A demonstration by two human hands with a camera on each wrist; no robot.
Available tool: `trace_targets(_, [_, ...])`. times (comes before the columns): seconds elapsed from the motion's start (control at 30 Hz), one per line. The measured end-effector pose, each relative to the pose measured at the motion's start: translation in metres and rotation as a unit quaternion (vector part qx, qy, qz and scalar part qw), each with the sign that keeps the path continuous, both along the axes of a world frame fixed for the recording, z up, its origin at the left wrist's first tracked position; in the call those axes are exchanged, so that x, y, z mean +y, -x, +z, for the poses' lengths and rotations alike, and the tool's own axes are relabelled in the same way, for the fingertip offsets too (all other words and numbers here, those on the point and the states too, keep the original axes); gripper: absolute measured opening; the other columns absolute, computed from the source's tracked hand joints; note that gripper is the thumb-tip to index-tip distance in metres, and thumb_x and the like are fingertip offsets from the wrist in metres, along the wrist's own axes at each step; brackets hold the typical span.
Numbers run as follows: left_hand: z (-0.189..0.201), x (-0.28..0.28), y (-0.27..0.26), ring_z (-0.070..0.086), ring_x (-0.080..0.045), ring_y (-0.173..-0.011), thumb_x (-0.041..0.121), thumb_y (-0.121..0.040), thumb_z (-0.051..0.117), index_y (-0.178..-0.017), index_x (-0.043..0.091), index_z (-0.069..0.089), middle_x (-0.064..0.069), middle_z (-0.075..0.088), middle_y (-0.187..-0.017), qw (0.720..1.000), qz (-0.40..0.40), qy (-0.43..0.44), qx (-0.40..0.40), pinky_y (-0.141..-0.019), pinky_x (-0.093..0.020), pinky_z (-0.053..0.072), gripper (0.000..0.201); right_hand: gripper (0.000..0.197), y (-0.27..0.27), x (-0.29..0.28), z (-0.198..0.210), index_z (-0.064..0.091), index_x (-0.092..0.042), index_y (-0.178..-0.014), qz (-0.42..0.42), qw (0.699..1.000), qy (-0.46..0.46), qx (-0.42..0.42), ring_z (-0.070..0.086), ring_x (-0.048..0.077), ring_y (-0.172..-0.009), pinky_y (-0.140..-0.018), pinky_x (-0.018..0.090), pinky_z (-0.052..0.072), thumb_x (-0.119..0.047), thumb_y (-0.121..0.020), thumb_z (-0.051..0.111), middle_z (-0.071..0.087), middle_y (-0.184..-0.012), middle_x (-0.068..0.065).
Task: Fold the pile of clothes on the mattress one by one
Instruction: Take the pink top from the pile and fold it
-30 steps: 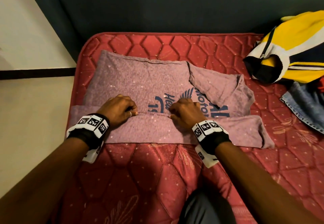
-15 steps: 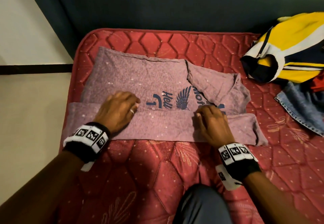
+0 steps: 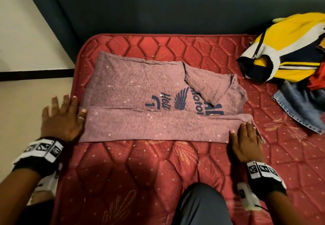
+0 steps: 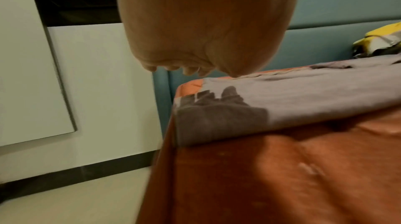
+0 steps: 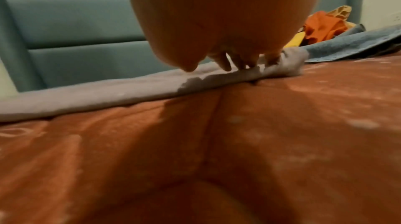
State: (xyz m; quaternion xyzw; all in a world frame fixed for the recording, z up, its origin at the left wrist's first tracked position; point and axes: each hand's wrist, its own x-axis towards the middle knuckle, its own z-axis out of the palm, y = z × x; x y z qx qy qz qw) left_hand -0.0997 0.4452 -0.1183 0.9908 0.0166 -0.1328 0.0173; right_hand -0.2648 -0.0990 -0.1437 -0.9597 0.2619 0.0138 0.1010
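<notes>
A mauve T-shirt [image 3: 140, 91] with dark blue print lies flat across the red quilted mattress [image 3: 140, 168]; its near edge is folded over into a long band [image 3: 158, 124]. My left hand [image 3: 61, 117] is spread flat at the band's left end, over the mattress edge, fingers straight, just above the cloth in the left wrist view [image 4: 195, 42]. My right hand [image 3: 246, 140] lies flat on the band's right end, fingertips pressing the cloth [image 5: 249, 66]. A pile of unfolded clothes [image 3: 288, 48] sits at the far right.
The pile holds a yellow, white and navy jersey [image 3: 290, 36], an orange garment [image 3: 316, 80] and blue jeans [image 3: 302, 107]. A teal padded headboard [image 3: 158, 10] rises behind the mattress. Floor and wall [image 3: 26, 48] lie to the left. My knee [image 3: 202, 205] rests at the near edge.
Both hands have slid apart along the folded band, from its middle to its two ends, smoothing it flat. The fingers have gone from curled to straight.
</notes>
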Motion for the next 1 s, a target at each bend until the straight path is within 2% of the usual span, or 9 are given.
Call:
trace_targets(0.1, [0.006, -0.037, 0.021, 0.014, -0.036, -0.151, 0.058, -0.095, 0.018, -0.153, 0.018, 0.034, -0.008, 0.021, -0.164, 0.991, -0.109, 0.055, -0.055, -0.117, -0.057, 0.016, 0.072, 0.054, -0.017, 0.027, 0.013, 0.057, 0.005, -0.116, 0.077, 0.991, 0.012, -0.111, 0.052, 0.048, -0.114, -0.099, 0.058, 0.044, -0.041, -0.097, 0.034, 0.054, -0.125, 0.032])
trace_targets(0.2, [-0.004, -0.070, 0.022, 0.006, -0.027, -0.154, 0.060, -0.096, 0.016, -0.156, 0.025, 0.027, 0.000, 0.013, -0.167, 0.984, -0.163, 0.070, -0.035, -0.121, -0.052, 0.010, 0.070, 0.047, -0.049, 0.066, 0.025, 0.062, -0.002, -0.117, 0.176, 0.975, 0.006, -0.138, 0.053, 0.042, -0.117, -0.102, 0.052, 0.043, -0.038, -0.097, 0.037, 0.057, -0.126, 0.026])
trace_targets(0.3, [-0.007, -0.075, -0.024, 0.028, -0.033, -0.147, 0.055, -0.096, 0.024, -0.145, 0.017, 0.045, -0.008, 0.035, -0.159, 0.978, -0.163, 0.095, -0.088, -0.119, -0.051, 0.023, 0.065, 0.048, -0.102, 0.081, 0.036, 0.065, -0.005, -0.112, 0.195, 0.970, -0.030, -0.141, 0.056, 0.041, -0.109, -0.097, 0.053, 0.046, -0.039, -0.091, 0.038, 0.061, -0.120, 0.021])
trace_targets(0.4, [0.000, -0.064, -0.097, 0.056, -0.041, -0.116, 0.047, -0.094, 0.033, -0.119, 0.010, 0.060, -0.020, 0.060, -0.129, 0.970, -0.183, 0.091, -0.135, -0.097, -0.049, 0.047, 0.052, 0.039, -0.172, 0.069, 0.042, 0.065, -0.002, -0.108, 0.195, 0.973, -0.022, -0.119, 0.058, 0.046, -0.101, -0.087, 0.052, 0.050, -0.030, -0.089, 0.046, 0.063, -0.112, 0.025])
trace_targets(0.5, [0.011, -0.056, -0.170, 0.060, -0.046, -0.094, 0.041, -0.091, 0.039, -0.102, 0.012, 0.061, -0.024, 0.064, -0.107, 0.973, -0.173, 0.088, -0.125, -0.079, -0.050, 0.052, 0.038, 0.026, -0.239, 0.051, 0.038, 0.064, -0.002, -0.102, 0.187, 0.979, -0.004, -0.079, 0.061, 0.046, -0.096, -0.081, 0.050, 0.052, -0.025, -0.094, 0.055, 0.064, -0.106, 0.027])
trace_targets(0.57, [0.013, -0.055, -0.206, 0.062, -0.046, -0.096, 0.039, -0.088, 0.038, -0.105, 0.009, 0.065, -0.026, 0.065, -0.108, 0.973, -0.177, 0.095, -0.111, -0.083, -0.050, 0.052, 0.043, 0.030, -0.274, 0.037, 0.036, 0.063, -0.003, -0.101, 0.183, 0.982, 0.007, -0.050, 0.062, 0.047, -0.097, -0.081, 0.051, 0.052, -0.030, -0.093, 0.051, 0.063, -0.106, 0.028])
trace_targets(0.7, [0.003, -0.061, -0.264, 0.058, -0.046, -0.111, 0.020, -0.095, 0.051, -0.123, 0.006, 0.062, -0.027, 0.062, -0.122, 0.976, -0.196, 0.069, -0.071, -0.096, -0.048, 0.045, 0.033, 0.040, -0.315, 0.002, 0.036, 0.056, -0.023, -0.134, 0.144, 0.981, 0.066, 0.113, 0.050, 0.041, -0.127, -0.104, 0.058, 0.039, -0.034, -0.095, 0.057, 0.053, -0.138, 0.015])
trace_targets(0.8, [-0.004, -0.066, -0.286, 0.049, -0.043, -0.127, 0.022, -0.089, 0.064, -0.141, 0.016, 0.051, -0.020, 0.052, -0.141, 0.978, -0.206, 0.020, -0.018, -0.109, -0.048, 0.037, 0.053, 0.044, -0.322, -0.014, 0.040, 0.056, -0.037, -0.129, 0.153, 0.968, 0.064, 0.189, 0.052, 0.037, -0.124, -0.105, 0.058, 0.038, -0.040, -0.085, 0.065, 0.054, -0.136, 0.007])
trace_targets(1.0, [0.002, -0.074, -0.295, 0.056, -0.044, -0.112, 0.023, -0.084, 0.074, -0.121, 0.014, 0.059, -0.020, 0.061, -0.125, 0.984, -0.175, 0.009, -0.017, -0.093, -0.046, 0.043, 0.041, 0.044, -0.309, -0.008, 0.033, 0.052, -0.018, -0.132, 0.159, 0.965, 0.121, 0.167, 0.052, 0.043, -0.121, -0.100, 0.063, 0.037, -0.024, -0.090, 0.064, 0.059, -0.128, 0.020])
